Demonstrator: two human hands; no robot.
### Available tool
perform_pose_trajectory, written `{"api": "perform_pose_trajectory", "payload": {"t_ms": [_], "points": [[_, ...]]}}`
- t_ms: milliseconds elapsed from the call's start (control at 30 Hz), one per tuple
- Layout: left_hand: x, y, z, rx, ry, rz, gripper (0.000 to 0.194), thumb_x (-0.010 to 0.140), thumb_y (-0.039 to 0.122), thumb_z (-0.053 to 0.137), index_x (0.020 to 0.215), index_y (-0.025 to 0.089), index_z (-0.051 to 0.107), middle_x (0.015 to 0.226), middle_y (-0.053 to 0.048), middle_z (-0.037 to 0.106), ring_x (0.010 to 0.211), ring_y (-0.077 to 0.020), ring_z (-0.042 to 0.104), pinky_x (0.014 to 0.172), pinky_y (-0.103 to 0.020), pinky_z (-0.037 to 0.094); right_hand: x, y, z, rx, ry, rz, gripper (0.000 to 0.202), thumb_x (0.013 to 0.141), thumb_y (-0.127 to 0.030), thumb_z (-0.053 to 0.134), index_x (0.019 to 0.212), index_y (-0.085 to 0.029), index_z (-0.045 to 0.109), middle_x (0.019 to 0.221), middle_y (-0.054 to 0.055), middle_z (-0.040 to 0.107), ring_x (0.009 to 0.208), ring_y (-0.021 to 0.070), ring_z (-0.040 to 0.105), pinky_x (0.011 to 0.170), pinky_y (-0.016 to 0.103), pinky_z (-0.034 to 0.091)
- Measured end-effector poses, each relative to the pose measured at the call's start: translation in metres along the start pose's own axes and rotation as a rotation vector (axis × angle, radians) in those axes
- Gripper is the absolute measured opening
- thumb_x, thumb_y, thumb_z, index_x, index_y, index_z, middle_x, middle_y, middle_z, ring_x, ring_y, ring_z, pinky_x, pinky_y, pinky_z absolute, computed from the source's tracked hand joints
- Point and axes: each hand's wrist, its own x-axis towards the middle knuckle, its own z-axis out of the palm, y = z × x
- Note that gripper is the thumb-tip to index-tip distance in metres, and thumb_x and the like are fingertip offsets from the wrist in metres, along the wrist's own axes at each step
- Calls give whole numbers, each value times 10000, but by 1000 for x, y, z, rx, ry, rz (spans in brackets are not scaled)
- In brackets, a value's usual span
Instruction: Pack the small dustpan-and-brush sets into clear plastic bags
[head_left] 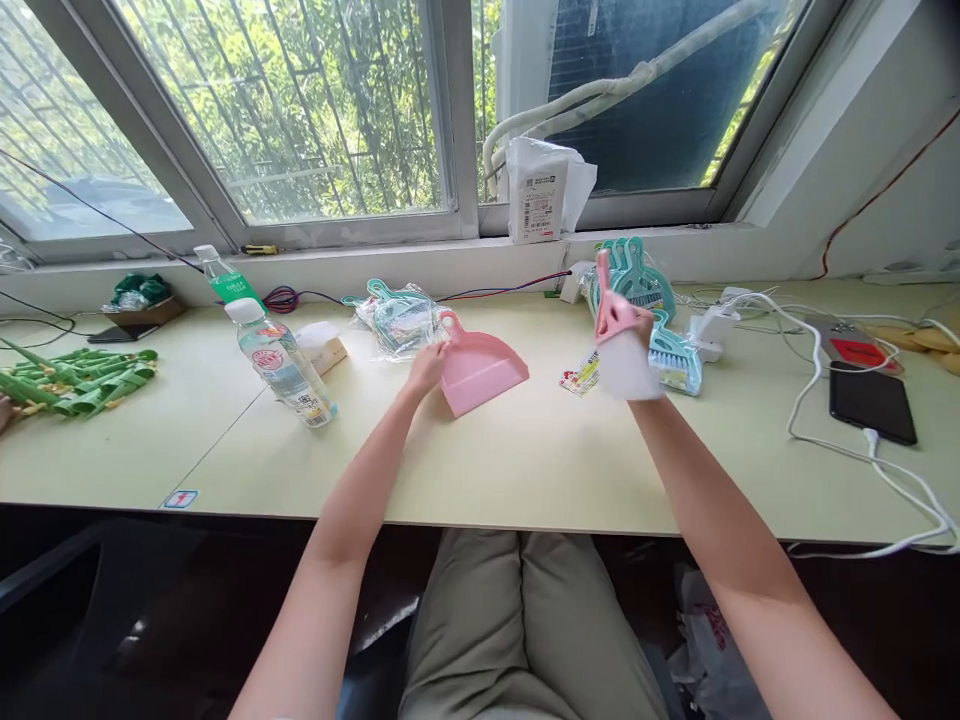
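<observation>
A pink dustpan (pixel 486 368) rests on the table, with its handle side toward my left hand (pixel 429 366). My left fingers are closed at the edge beside its handle. Above the table, my right hand (pixel 639 322) grips a small pink brush (pixel 616 312); its pale bristles point down and are smeared by motion. Just left of the brush lies a small colourful card (pixel 580 375). Behind my right hand are several teal brush-and-dustpan sets (pixel 634 270), with one blue-bristled teal brush (pixel 675 365) nearer. A bagged teal set (pixel 397 315) lies behind my left hand.
Two plastic bottles, one a clear bottle (pixel 281 370), stand left of my left arm. Folded green strips (pixel 82 380) lie far left, by part of another person's hand (pixel 6 412). A black phone (pixel 871 402) and white cables (pixel 810 400) lie right. The table's front edge (pixel 525 526) crosses above my lap.
</observation>
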Motion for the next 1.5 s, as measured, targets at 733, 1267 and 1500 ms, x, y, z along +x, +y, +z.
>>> {"api": "perform_pose_trajectory", "payload": {"t_ms": [733,1267,1500], "points": [[-14,9,-17,948,-138,175,311,926,330,427,778,195,664,873,-120,706,907,-282,651,759,-340,413,-10,1,24,-856,-263,204,252,720,-412,637,766,-195,755,864,105,730,923,284,640,789,366,364],[-53,41,28,774,-400,788,174,914,316,522,967,188,627,1016,-82,644,930,-210,600,765,-296,450,-24,-13,62,-459,-433,-101,94,801,-268,635,777,-200,696,1008,46,723,906,197,627,763,292,419],[-42,22,24,1006,-407,1077,311,925,69,444,1171,182,596,1159,-114,628,1059,-205,595,909,-323,459,-22,-2,60,-279,-415,-117,142,786,-312,646,714,-196,688,859,31,720,843,193,618,777,294,423]]}}
